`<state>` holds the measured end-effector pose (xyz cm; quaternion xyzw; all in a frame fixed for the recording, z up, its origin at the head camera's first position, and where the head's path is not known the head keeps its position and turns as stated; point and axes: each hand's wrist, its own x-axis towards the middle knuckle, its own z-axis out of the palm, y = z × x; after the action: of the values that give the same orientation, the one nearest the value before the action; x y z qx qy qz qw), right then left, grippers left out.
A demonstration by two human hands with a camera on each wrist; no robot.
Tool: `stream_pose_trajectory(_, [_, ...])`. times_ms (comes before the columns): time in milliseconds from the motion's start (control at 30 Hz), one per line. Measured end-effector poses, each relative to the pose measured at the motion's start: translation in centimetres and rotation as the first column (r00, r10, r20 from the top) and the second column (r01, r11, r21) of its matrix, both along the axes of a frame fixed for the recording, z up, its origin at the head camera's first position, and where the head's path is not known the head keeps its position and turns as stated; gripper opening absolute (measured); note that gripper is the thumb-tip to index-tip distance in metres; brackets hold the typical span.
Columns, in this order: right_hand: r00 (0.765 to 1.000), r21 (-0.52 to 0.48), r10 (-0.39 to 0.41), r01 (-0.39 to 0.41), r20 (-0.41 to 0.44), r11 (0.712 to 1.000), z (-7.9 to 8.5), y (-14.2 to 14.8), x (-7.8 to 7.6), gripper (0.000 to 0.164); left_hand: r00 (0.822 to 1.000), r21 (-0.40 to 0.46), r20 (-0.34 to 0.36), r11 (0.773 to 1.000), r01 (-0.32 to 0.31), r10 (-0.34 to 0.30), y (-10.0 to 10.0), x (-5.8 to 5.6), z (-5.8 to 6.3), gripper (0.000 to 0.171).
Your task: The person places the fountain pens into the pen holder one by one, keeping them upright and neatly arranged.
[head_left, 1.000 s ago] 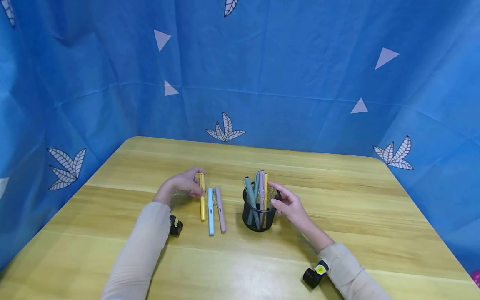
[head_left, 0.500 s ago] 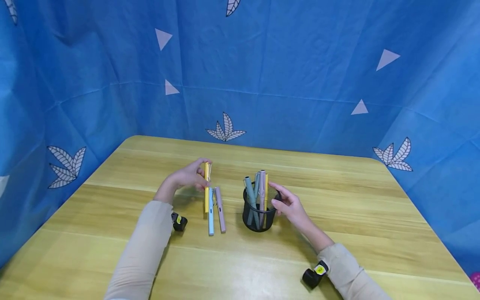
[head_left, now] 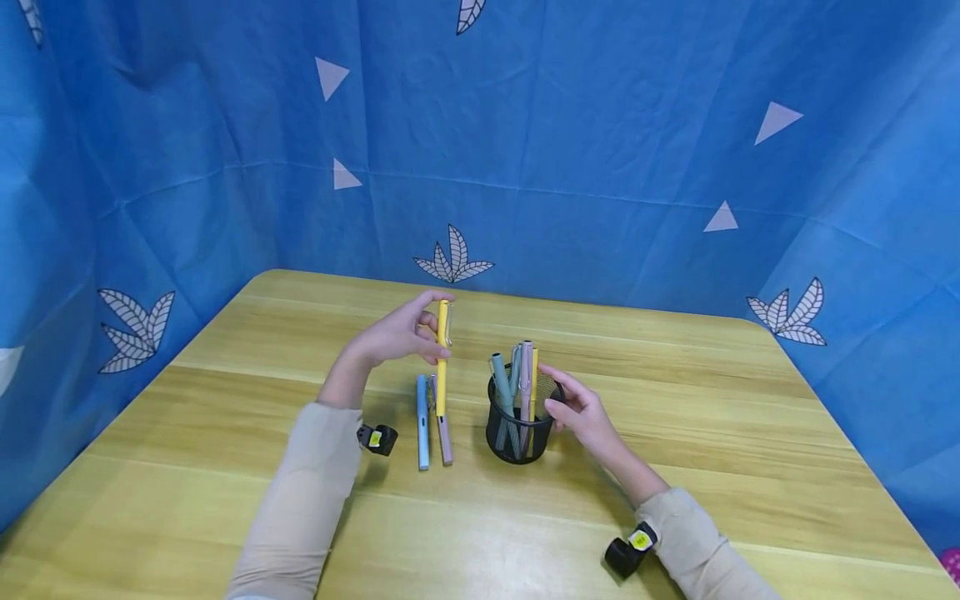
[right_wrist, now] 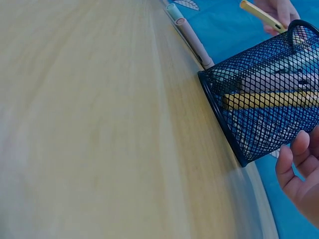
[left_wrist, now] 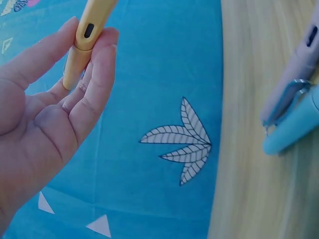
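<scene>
Pen, yellow [head_left: 442,371]: one, held in the air above the table [head_left: 675,400], to the left of the cup [head_left: 542,437]. Cap uppermost, metal clip facing right, dark oval window in the barrel. Slanted against the cup in the right wrist view. In the head view its lower part overlapped the mauve pen [head_left: 446,442]; the gap between the two could not be judged.

Left hand [head_left: 405,333]: grasped the yellow pen, pinching its capped part between thumb and fingers.

Right hand [head_left: 583,410]: stood at the right side of the cup, fingers loosely bent and not clenched, index finger and thumb spread at the rim. Whether the fingertips touched the mesh could not be told.

Cup: one, black wire mesh, upright on the table. Contents: two teal pens [head_left: 501,387] on the left, one lilac pen [head_left: 527,367], and one second yellow pen [head_left: 534,375] on the right; all projected above the rim.

Loose pens: two, the mauve pen and a light blue pen [head_left: 423,429]. Both lay flat on the table left of the cup, close together, caps toward the far edge, light blue to the left.

Sundries: beige sleeves [head_left: 300,492], one per arm; small black cameras [head_left: 382,440], one at each wrist; blue cloth backdrop [head_left: 600,100], printed with white leaves and triangles.
</scene>
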<state>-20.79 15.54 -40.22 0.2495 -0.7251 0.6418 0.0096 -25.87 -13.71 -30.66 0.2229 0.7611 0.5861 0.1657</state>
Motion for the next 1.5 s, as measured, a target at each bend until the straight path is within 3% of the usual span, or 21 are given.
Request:
stream_pose_trajectory(367, [1.000, 0.009, 0.001, -0.001, -0.005, 1.000, 0.1, 0.1, 0.1, 0.046, 0.999, 0.055, -0.052, 0.998, 0.017, -0.014, 1.5, 0.9, 1.5, 0.075])
stream_pose_trajectory(633, [1.000, 0.010, 0.007, -0.007, 0.003, 1.000, 0.1, 0.0, 0.0, 0.046, 0.996, 0.082, -0.091, 0.997, -0.005, 0.012, 2.6, 1.3, 2.1, 0.075])
stream_pose_trajectory(1100, [1.000, -0.001, 0.010, -0.009, 0.015, 1.000, 0.2, -0.1, 0.1, 0.046, 0.970, 0.058, -0.220, 0.994, -0.093, 0.104, 4.9, 2.0, 1.9, 0.075])
stream_pose_trajectory(1233, [1.000, 0.001, 0.007, -0.007, 0.010, 1.000, 0.1, -0.1, 0.1, 0.047, 0.965, 0.051, -0.234, 0.993, -0.108, 0.117, 5.5, 2.7, 2.5, 0.076])
stream_pose_trajectory(1400, [1.000, -0.012, 0.004, -0.004, 0.020, 1.000, 0.1, -0.1, 0.2, 0.046, 0.958, 0.068, -0.246, 0.989, -0.134, 0.147, 6.0, 2.6, 2.4, 0.079])
stream_pose_trajectory(1500, [1.000, -0.018, 0.000, 0.000, 0.026, 1.000, 0.2, -0.1, 0.3, 0.045, 0.949, 0.070, -0.267, 0.986, -0.153, 0.166, 6.2, 2.0, 1.6, 0.079])
